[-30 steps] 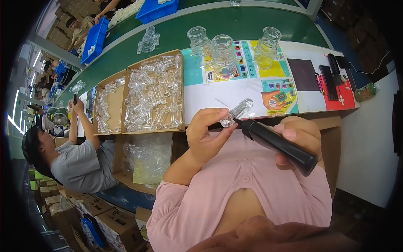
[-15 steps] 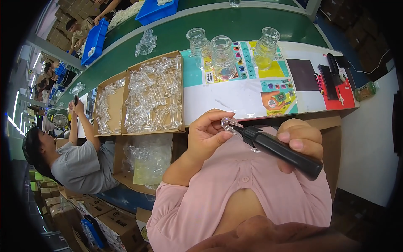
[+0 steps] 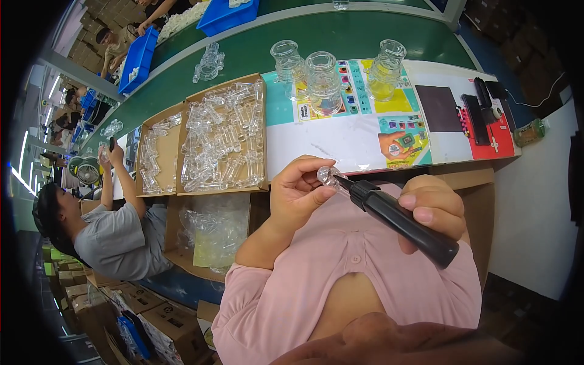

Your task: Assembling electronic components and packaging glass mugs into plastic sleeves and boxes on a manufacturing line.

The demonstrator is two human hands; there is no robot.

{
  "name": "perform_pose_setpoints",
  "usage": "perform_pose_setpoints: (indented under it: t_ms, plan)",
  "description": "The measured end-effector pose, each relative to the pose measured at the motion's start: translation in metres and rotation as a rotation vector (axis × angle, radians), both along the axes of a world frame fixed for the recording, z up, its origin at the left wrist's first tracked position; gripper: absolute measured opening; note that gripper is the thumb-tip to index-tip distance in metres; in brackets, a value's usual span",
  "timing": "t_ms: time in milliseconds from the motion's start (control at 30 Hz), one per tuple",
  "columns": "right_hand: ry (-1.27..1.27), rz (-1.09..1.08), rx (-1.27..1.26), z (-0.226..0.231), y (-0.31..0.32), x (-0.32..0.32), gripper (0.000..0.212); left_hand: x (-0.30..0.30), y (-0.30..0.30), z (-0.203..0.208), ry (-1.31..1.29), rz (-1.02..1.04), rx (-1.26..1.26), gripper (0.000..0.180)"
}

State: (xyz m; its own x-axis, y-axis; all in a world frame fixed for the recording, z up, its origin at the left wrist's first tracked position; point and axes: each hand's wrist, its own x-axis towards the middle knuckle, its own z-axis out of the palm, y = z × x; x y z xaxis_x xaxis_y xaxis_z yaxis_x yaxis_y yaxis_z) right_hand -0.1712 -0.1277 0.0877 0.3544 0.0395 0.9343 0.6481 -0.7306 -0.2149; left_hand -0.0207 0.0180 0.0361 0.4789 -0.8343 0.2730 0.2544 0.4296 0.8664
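Between the thumb and fingers of my left hand is a small clear tube-like piece with a rounded end. My right hand is wrapped round a black bottle with a tapered nozzle. The nozzle's thin tip points left and meets the clear piece, or lies right beside it; I cannot tell whether it goes inside. Left of my hands, a shallow cardboard tray holds many similar clear pieces. Three clear waisted vessels, among them the middle vessel, stand upright beyond my hands.
A second cardboard tray holds fewer clear pieces. Another clear vessel stands on the green table. Black items lie on a red sheet at the right. A box with plastic bags sits below the trays. A co-worker sits at the left.
My left hand and the clear piece have shifted slightly left and up. The bottle has moved a little left and down at its base, its tip still at the piece.
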Motion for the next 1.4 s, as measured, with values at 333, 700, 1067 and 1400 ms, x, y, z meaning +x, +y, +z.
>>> perform_pose_setpoints:
  t_ms: [333, 700, 1067, 1400]
  plan:
    - [0.051, -0.079, 0.057, -0.001, -0.006, -0.002, 0.045, 0.003, -0.003, -0.009, -0.399, 0.287, 0.023, 0.038]
    - [-0.061, 0.246, 1.818, -0.040, -0.041, 0.058, 0.025, 0.025, -0.023, -0.015, -0.697, 0.595, 0.239, 0.034]
    - [0.118, 0.536, 1.993, -0.102, -0.071, 0.050, 0.018, 0.111, -0.058, -0.097, -1.280, 0.756, 1.124, 0.029]
    - [0.096, 0.616, 1.968, -0.110, -0.081, 0.040, 0.022, 0.140, -0.002, -0.043, -1.293, 0.837, 0.947, 0.034]
